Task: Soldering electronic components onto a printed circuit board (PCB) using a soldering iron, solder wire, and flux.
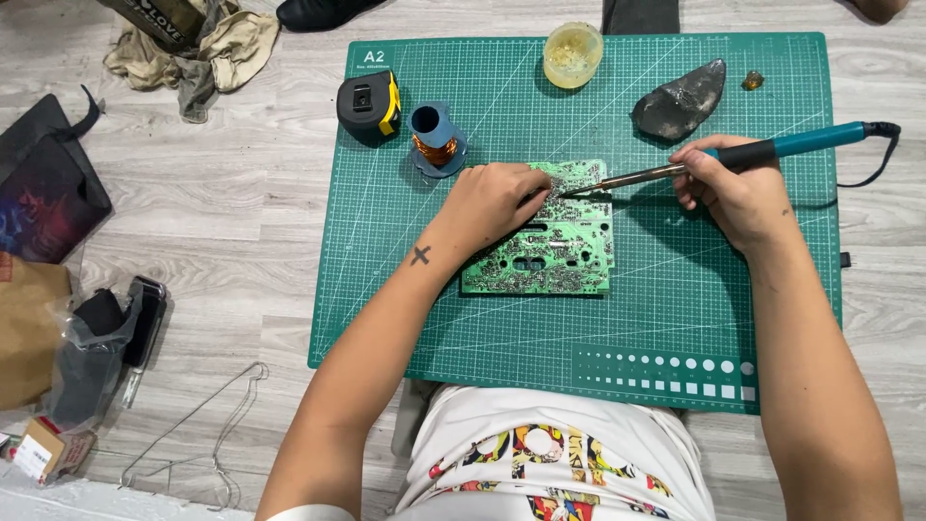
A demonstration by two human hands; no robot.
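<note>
Head view: right hand [735, 189] fingers closed round the soldering iron [733, 154], tip on the green circuit board [545, 232] mid cutting mat [598, 328]. Left hand [492, 201] pins the board, fingertips just beside the tip, empty otherwise. Risks: burn, bridged joints, cord snag.

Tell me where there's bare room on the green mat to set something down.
Free: green cutting mat below the green circuit board. Crowded: its top edge, with black tape measure, copper coil, yellowish jar, grey stone.
</note>
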